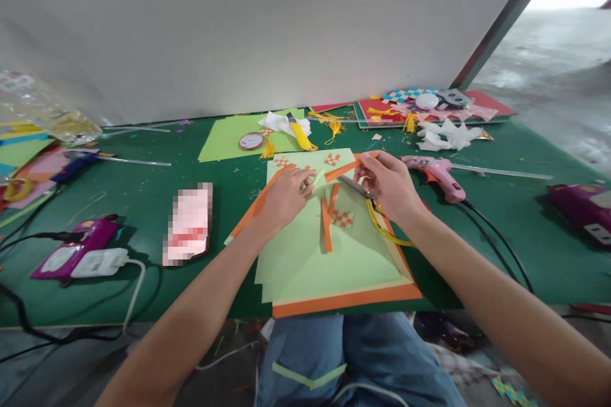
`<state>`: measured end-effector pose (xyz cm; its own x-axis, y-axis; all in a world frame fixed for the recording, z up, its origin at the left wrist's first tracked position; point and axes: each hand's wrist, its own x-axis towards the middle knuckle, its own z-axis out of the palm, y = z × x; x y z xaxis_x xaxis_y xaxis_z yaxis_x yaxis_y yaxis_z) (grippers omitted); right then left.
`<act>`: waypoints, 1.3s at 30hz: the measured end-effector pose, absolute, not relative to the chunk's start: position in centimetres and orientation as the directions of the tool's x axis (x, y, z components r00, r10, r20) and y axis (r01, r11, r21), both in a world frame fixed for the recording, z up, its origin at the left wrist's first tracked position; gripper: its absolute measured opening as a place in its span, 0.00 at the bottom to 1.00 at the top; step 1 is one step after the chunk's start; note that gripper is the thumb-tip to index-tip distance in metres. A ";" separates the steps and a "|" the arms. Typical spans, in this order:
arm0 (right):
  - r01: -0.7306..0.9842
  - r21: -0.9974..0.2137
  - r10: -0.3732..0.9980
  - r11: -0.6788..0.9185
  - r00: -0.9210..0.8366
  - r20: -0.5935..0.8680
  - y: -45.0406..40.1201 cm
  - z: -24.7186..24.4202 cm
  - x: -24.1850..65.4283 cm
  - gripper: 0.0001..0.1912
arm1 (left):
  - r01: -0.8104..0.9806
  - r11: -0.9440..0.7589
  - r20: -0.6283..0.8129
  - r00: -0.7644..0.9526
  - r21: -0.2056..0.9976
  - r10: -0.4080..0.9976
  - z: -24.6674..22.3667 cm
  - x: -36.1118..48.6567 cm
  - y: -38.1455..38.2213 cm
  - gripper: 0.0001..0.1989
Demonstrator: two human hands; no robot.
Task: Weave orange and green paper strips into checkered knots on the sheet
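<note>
My right hand (384, 184) pinches the right end of an orange paper strip (342, 170) above the pale green sheets (329, 280). Close to the strip's left end, my left hand (289, 197) has its thumb and forefinger together on a small light green piece (316, 179). Scissors with yellow handles (377, 219) lie beneath my right hand. Two crossed orange strips (326, 222) and a small orange-and-green checkered piece (342, 219) rest on the sheets. Orange paper edges the stack at the bottom and right. More checkered pieces (333, 158) lie near its top.
A pink glue gun (439, 175) and a purple power strip (585, 210) are at right. At left are a phone (188, 222), another purple power strip (79, 248), a blue glue gun (74, 168) and a plastic bottle (48, 108). A yellow cutter (301, 133) lies behind the sheets.
</note>
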<state>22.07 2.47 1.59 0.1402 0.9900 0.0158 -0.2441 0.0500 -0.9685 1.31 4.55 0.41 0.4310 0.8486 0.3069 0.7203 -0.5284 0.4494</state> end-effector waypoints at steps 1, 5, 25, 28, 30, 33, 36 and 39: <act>-0.249 -0.967 0.989 0.057 0.144 0.022 2.5 1.6 22.1 0.10 | 0.711 -0.534 0.324 0.426 0.457 0.845 0.4 1.3 4.6 0.13; -0.231 -0.964 0.981 0.128 0.173 0.089 2.9 1.5 22.7 0.08 | 0.715 -0.542 0.343 0.423 0.443 0.839 0.4 1.2 4.7 0.13; 0.087 -0.933 0.924 0.348 0.137 0.357 2.8 2.2 23.2 0.08 | 0.640 -0.692 0.384 0.578 0.333 0.719 0.9 1.3 4.3 0.09; 0.012 -0.944 0.929 0.329 0.178 0.326 2.9 2.4 23.4 0.08 | 0.606 -0.695 0.397 0.571 0.386 0.718 0.9 1.3 4.2 0.09; -0.006 -0.944 0.928 0.329 0.187 0.322 2.9 2.4 23.4 0.08 | 0.583 -0.687 0.391 0.565 0.433 0.726 1.0 1.4 4.1 0.08; -0.080 -0.947 0.939 0.311 0.181 0.293 3.0 2.4 23.5 0.07 | 0.536 -0.675 0.403 0.545 0.507 0.735 1.3 1.6 4.1 0.06; -0.235 -0.938 0.960 0.255 0.177 0.217 3.1 2.3 23.9 0.06 | 0.465 -0.673 0.437 0.521 0.575 0.733 1.6 1.8 4.0 0.05; -0.362 -0.915 0.974 0.178 0.198 0.111 3.3 2.4 24.3 0.03 | 0.393 -0.639 0.437 0.491 0.661 0.754 2.0 1.9 3.8 0.05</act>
<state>24.28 3.27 2.39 0.1985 0.9738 0.1108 -0.3624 0.1780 -0.9149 1.93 3.84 1.98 0.4912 0.7536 0.4368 0.3930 -0.6393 0.6610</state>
